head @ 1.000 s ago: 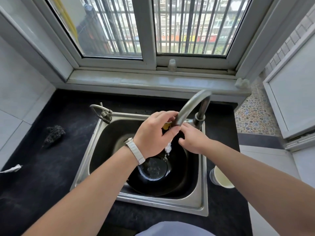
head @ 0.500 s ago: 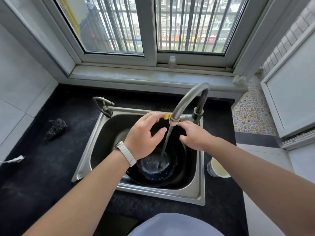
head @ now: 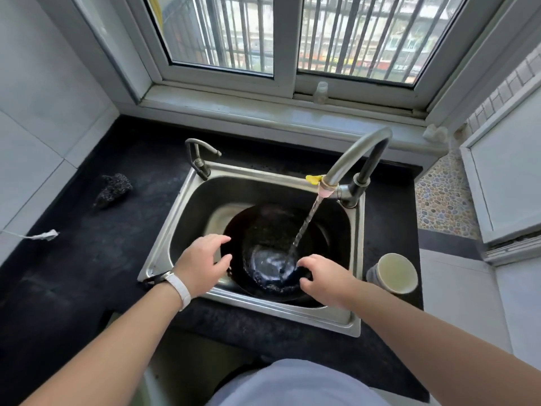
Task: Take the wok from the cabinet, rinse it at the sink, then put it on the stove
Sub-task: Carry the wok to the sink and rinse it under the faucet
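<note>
A black wok (head: 272, 227) lies in the steel sink (head: 178, 218), its bottom holding water. Water runs from the curved faucet (head: 351, 153) into the wok's middle. My left hand (head: 202, 265), with a white wristband, hovers at the wok's left rim, fingers spread and curled. My right hand (head: 325, 278) is at the wok's near right rim, fingers bent over the edge. Whether either hand touches the rim is unclear; neither clearly grips it.
A pale cup (head: 393, 272) stands on the black counter right of the sink. A dark scrubber (head: 114, 189) lies on the counter at left, with a white cable end (head: 44, 235) nearby. A smaller tap (head: 199, 156) stands at the sink's back left corner. The window sill runs behind.
Both hands have come down from the faucet spout and handle to the wok's rims. Water now streams steadily into the wok.
</note>
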A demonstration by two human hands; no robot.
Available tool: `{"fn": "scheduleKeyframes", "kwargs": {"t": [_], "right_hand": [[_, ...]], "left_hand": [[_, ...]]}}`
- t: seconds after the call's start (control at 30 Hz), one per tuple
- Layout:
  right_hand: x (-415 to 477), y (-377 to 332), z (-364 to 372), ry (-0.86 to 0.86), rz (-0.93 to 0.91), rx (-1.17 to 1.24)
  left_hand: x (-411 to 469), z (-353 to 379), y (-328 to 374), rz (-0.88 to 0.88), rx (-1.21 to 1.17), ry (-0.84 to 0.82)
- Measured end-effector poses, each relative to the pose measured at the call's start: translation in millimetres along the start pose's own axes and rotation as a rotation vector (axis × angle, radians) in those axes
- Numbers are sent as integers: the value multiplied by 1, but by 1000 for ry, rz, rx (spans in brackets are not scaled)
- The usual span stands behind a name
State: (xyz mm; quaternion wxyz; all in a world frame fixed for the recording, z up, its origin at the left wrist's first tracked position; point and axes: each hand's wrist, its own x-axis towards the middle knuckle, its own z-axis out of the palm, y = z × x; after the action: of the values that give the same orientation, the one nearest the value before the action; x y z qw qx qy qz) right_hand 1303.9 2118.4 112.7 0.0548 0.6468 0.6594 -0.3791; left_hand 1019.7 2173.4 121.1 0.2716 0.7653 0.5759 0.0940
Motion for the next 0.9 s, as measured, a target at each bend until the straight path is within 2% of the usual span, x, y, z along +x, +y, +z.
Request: {"fn": "scheduleKeyframes", "kwargs": {"t": [0.13,0.23,0.37,0.47,0.73,0.9], "right_hand": [[9,-24,28,-57,-47,-23],[18,-46,44,-64,-104,-23],[33,-80,60,-58,-187,-19],[46,-103,72,-52,-218,5],[91,-160,102,58,-312,33],[111,-180,111,40,-314,14]], "left_hand": [[-12,-3,-53,-255,65,-15],[-23,-8,-81,-351,153,-20],[-37,-12,-107,-342,317,-44],[-44,-13,-121,-344,408,-128],[-33,-13,-125,-363,404,-242],[-38,-10,-121,-331,351,-249]]}}
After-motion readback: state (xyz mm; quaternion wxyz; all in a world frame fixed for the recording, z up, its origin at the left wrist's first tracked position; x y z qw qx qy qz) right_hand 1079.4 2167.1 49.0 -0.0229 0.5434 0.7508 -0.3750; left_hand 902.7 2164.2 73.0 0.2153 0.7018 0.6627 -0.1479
